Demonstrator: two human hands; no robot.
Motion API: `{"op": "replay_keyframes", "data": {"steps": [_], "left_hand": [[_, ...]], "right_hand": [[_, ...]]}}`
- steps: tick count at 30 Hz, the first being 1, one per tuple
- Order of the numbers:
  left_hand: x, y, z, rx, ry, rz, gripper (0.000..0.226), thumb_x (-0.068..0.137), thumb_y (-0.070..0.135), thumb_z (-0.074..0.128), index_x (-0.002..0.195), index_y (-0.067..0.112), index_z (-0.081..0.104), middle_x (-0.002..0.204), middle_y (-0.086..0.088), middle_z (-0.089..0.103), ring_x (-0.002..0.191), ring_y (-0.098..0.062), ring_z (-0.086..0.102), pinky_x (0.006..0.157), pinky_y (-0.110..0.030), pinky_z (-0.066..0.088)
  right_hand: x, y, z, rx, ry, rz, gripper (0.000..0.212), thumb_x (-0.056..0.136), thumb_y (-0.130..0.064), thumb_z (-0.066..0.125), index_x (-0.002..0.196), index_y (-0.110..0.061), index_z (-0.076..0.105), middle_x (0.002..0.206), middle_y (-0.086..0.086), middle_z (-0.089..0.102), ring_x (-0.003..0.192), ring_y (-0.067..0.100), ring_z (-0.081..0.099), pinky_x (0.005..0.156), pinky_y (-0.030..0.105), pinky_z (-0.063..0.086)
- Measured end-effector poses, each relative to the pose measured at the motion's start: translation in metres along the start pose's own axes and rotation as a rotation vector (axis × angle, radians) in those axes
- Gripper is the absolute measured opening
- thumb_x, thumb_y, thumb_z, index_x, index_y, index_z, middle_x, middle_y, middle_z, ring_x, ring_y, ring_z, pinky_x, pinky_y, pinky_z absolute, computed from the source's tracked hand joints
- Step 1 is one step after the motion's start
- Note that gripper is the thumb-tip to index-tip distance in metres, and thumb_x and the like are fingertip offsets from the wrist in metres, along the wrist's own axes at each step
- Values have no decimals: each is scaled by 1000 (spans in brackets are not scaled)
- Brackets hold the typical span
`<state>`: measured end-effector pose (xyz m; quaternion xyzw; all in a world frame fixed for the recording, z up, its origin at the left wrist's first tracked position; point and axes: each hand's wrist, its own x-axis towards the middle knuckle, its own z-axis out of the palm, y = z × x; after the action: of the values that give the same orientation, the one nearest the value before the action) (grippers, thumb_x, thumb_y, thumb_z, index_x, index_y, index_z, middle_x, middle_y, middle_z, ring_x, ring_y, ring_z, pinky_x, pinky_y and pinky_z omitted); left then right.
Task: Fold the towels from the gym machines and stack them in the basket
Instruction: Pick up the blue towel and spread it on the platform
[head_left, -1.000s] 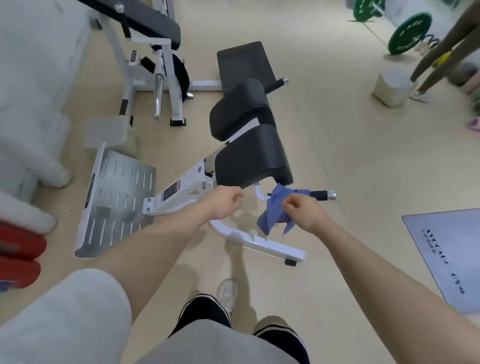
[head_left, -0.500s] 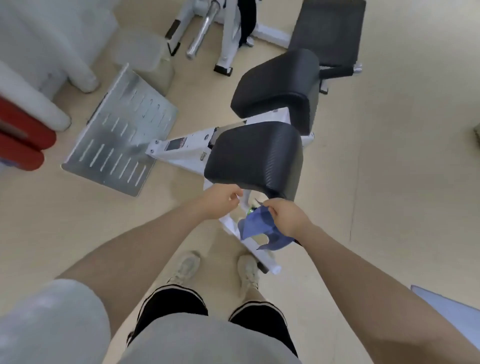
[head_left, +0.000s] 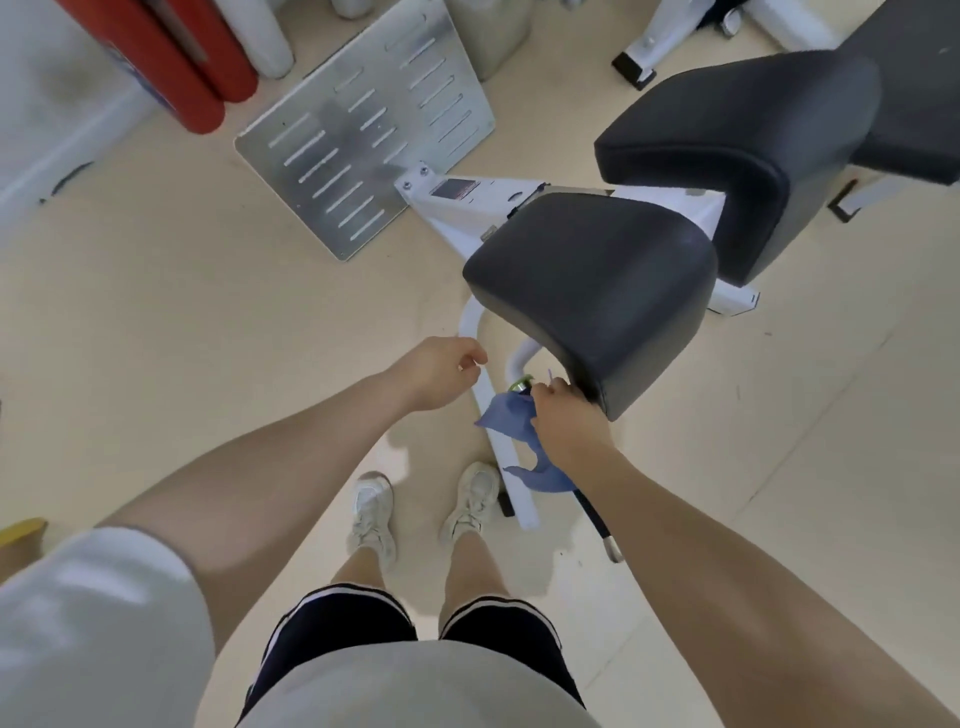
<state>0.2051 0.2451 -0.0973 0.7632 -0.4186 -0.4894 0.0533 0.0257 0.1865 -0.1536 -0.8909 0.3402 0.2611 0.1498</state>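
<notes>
A small blue towel (head_left: 509, 421) hangs crumpled from my right hand (head_left: 563, 421), which grips its upper edge just below the black pad (head_left: 597, 301) of a white gym machine. A loose corner of the towel dangles under my wrist. My left hand (head_left: 436, 371) hovers a little to the left of the towel, fingers loosely curled, holding nothing. No basket is in view.
The machine's metal footplate (head_left: 363, 135) lies on the beige floor ahead. A second black pad (head_left: 748, 140) stands at the right. Red and white rolls (head_left: 171, 67) lean at the top left. My shoes (head_left: 371, 514) stand beside the machine's white base tube.
The view has tilted down and closer to the machine. My right hand has drawn the towel off the handle bar toward me; the left hand stays beside it.
</notes>
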Motion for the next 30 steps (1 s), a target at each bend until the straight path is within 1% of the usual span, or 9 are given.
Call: {"op": "replay_keyframes", "data": {"steps": [4, 8, 11, 14, 16, 19, 23, 27, 30], "left_hand": [[-13, 3, -7, -47, 39, 12, 33, 97, 18, 38, 126, 15, 53, 126, -3, 56, 108, -20, 53, 84, -20, 37], [-45, 3, -32, -164, 101, 104, 34, 93, 7, 38, 120, 14, 57, 117, -2, 63, 90, -13, 53, 88, -21, 41], [-85, -2, -59, -317, 130, 187, 55, 79, -12, 31, 117, 16, 60, 118, 1, 61, 103, -9, 52, 90, -17, 36], [-127, -25, -88, -414, 158, 248, 59, 68, -12, 34, 114, 16, 58, 118, -1, 61, 109, -12, 53, 91, -27, 40], [-158, -51, -106, -461, 194, 256, 56, 65, -5, 41, 118, 11, 54, 117, -4, 61, 105, -13, 55, 90, -29, 43], [-208, -104, -123, -521, 385, 164, 45, 61, 12, 48, 105, 7, 57, 95, -4, 59, 87, -13, 53, 77, -24, 42], [-276, -189, -132, -569, 623, 76, 10, 81, 12, 58, 83, 4, 54, 79, -6, 51, 72, -14, 46, 61, -15, 38], [-346, -286, -131, -554, 740, 41, 20, 88, 11, 58, 71, 19, 48, 68, 3, 48, 58, -4, 42, 55, -12, 35], [-392, -355, -125, -522, 814, -23, 20, 88, 13, 56, 71, 21, 49, 70, 4, 53, 59, -2, 45, 57, -12, 36]], "right_hand": [[-8, -8, -27, -134, -104, -149, 29, 89, -21, 53, 116, -12, 46, 109, 5, 57, 106, 26, 55, 87, 32, 41], [-21, -34, -78, 262, -42, -130, 20, 96, -21, 43, 111, -11, 51, 102, 12, 60, 86, 24, 53, 79, 38, 45], [-27, -65, -120, 432, 17, -283, 29, 97, -19, 42, 124, -12, 48, 103, 6, 59, 87, 15, 46, 87, 39, 45], [-32, -111, -162, 530, 38, -434, 24, 97, -12, 41, 116, -7, 54, 82, -1, 55, 74, 12, 48, 74, 24, 41], [-36, -152, -182, 631, 60, -494, 17, 95, -8, 43, 102, -13, 57, 80, -5, 57, 73, 8, 50, 68, 13, 39], [-45, -225, -200, 783, 69, -592, 15, 88, -11, 49, 84, -24, 54, 76, -4, 57, 71, 10, 50, 70, 23, 41], [-58, -331, -204, 866, 21, -638, 7, 88, -8, 51, 91, -4, 56, 80, 7, 57, 72, 12, 51, 67, 24, 42], [-67, -443, -181, 783, 15, -725, 2, 88, -8, 53, 87, -7, 55, 78, 5, 56, 71, 13, 50, 65, 21, 42], [-72, -525, -156, 617, 57, -806, 15, 87, -12, 54, 80, -26, 53, 81, 1, 59, 78, 23, 55, 76, 33, 45]]}}
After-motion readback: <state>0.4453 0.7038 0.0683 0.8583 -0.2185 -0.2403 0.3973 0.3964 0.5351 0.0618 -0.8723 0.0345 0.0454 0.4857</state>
